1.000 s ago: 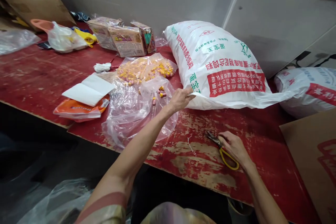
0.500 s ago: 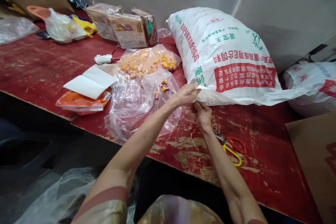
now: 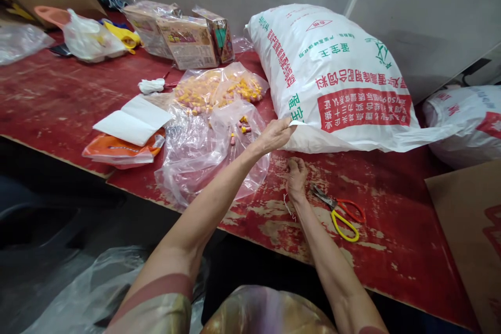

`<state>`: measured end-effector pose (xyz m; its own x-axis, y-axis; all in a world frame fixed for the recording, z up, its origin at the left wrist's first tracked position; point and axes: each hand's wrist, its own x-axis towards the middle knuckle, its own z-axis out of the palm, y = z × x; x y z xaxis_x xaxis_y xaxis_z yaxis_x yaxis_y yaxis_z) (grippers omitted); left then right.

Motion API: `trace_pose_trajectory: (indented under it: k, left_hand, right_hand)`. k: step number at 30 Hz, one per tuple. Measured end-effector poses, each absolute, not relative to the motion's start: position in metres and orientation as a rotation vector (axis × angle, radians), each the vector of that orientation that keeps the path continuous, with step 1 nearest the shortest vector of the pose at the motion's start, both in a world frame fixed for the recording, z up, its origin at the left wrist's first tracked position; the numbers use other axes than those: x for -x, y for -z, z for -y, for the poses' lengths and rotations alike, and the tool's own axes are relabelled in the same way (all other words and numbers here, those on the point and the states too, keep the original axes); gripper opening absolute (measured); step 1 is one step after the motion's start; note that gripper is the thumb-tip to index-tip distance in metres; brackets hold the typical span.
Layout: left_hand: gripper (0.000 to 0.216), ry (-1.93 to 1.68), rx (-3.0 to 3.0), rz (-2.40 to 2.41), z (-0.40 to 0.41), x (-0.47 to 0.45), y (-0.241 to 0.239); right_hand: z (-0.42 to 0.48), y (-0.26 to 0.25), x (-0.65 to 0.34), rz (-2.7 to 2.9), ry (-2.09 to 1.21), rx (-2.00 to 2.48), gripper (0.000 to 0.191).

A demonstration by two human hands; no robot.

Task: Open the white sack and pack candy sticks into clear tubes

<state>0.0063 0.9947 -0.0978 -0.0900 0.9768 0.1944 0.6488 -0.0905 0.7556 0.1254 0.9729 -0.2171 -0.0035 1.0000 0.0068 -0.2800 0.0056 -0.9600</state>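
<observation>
A big, full white woven sack (image 3: 332,62) with red and green printing lies on the red table. My left hand (image 3: 276,134) pinches the near left corner of its flat edge. Just below that edge, apart from the sack, is my right hand (image 3: 296,177) with its fingers curled closed; whatever may be in them is too small to make out. A loose white thread (image 3: 288,207) lies beside the right wrist. To the right of that hand rest scissors (image 3: 340,214) with one red and one yellow handle.
Clear plastic bags (image 3: 219,88) of small yellow-and-pink pieces lie left of the sack. Nearby are a folded white paper (image 3: 133,120) on an orange packet (image 3: 121,150) and wrapped boxes (image 3: 188,42). Another sack (image 3: 465,120) and a cardboard box (image 3: 465,219) stand at right.
My right hand has come away from the sack's edge, moving down toward me. My left hand keeps hold of the corner. The scissors are now fully visible.
</observation>
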Motion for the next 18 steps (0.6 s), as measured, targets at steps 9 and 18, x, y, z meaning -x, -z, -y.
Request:
trace_pose_trajectory:
  k: [9,18]
  left_hand:
    - [0.023,-1.096,-1.720,-1.751,-0.994,-0.010,0.092]
    - [0.036,-0.975,-1.682,-1.726,-0.998,-0.009,0.085]
  right_hand:
    - [-0.979,0.196,-0.107,0.925,-1.343,0.989,0.029]
    - [-0.996,0.196,-0.095,0.844,-1.288,1.037,0.014]
